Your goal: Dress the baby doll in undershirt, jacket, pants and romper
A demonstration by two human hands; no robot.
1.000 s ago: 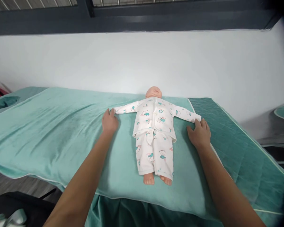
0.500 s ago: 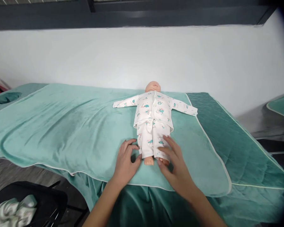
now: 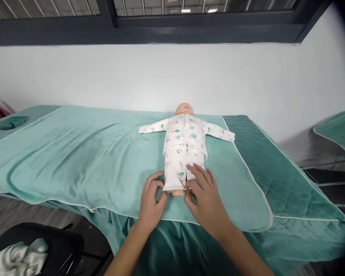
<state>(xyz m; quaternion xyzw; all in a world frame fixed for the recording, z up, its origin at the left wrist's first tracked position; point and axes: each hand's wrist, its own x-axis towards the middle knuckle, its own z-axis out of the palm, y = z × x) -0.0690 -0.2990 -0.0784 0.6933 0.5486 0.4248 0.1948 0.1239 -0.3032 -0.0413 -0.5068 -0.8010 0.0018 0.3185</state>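
Note:
A baby doll (image 3: 184, 143) in white pyjamas with teal prints lies on its back on a light teal towel (image 3: 83, 153), arms spread, head toward the wall. My left hand (image 3: 151, 199) rests by the hem of the doll's left trouser leg, fingers curled and pinching the cloth near the bare foot. My right hand (image 3: 204, 191) lies over the other trouser leg and covers that foot, fingers stretched along the fabric with the thumb tucked at the hem.
The towel covers a darker green quilted bed (image 3: 281, 172) set against a white wall (image 3: 172, 76). A black chair with a crumpled pale cloth (image 3: 17, 257) stands at the lower left. Another teal-covered surface (image 3: 339, 130) shows at the right edge.
Both hands left the doll's sleeve ends and came down to its feet. Since half a second ago they have closed in on the trouser hems, the right hand now covering one foot.

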